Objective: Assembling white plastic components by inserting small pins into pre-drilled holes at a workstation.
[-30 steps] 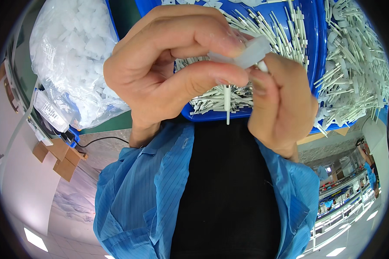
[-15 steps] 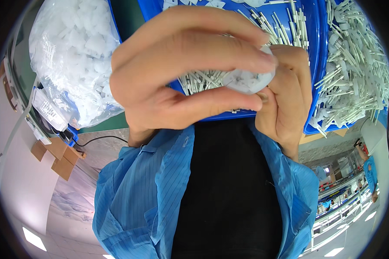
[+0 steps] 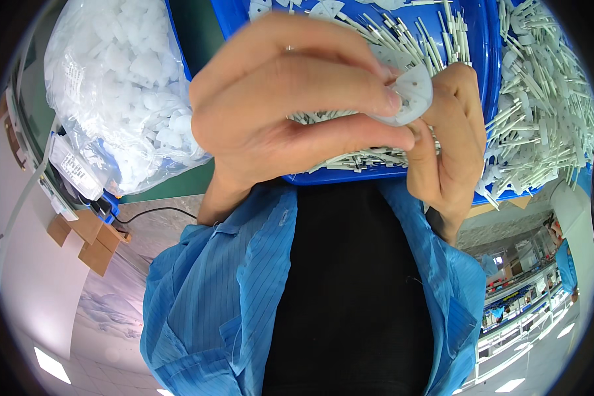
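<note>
My left hand (image 3: 290,99) pinches a thin, translucent white plastic piece (image 3: 416,89) with a rounded edge and small holes, between thumb and fingers. Close against it on the right is my right hand (image 3: 452,142), its fingers curled and pressed together at the piece's lower edge. Whatever those right fingers grip is hidden. Both hands are raised over a blue tray (image 3: 323,175) that holds many thin white rods (image 3: 457,39) with metallic tips. More translucent plastic pieces (image 3: 327,9) lie in the tray's far part.
To the left, a clear bag (image 3: 122,72) bulges with white plastic pieces on a green tabletop (image 3: 171,188). A heap of rods joined with plastic pieces (image 3: 541,119) fills the right side. A dark cable (image 3: 155,211) hangs at the table's near edge.
Both hands have shifted to the right, the left one further. The plastic piece has moved right and up with them and has turned, showing more of its flat face.
</note>
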